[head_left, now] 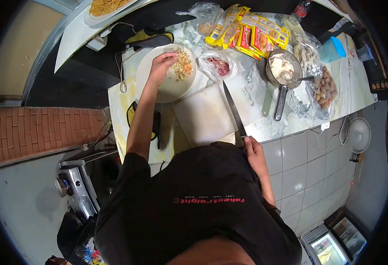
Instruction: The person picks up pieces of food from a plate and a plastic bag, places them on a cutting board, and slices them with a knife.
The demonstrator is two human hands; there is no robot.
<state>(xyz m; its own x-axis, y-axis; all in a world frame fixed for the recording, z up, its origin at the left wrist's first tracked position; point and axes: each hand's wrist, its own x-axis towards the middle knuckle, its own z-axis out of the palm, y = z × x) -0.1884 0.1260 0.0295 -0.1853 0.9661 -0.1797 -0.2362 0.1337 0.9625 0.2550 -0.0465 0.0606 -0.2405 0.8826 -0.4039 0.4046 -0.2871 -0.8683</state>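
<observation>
Right hand [253, 150] grip around knife [233, 106], left hand [161, 66] grip on shreds [183, 69]; board [205, 119], saucepan [283, 70] nearby

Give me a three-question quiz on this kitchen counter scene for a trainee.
1. True or false: the right hand grips the knife with the blade over the white cutting board.
2. What do the left hand fingers touch? A) shredded vegetables on the white plate; B) a phone; C) a pair of scissors.
3. Fill in: in the picture, the metal pot with the long handle stands to the ___ of the cutting board.
Key: 1 true; 2 A; 3 right.
</observation>
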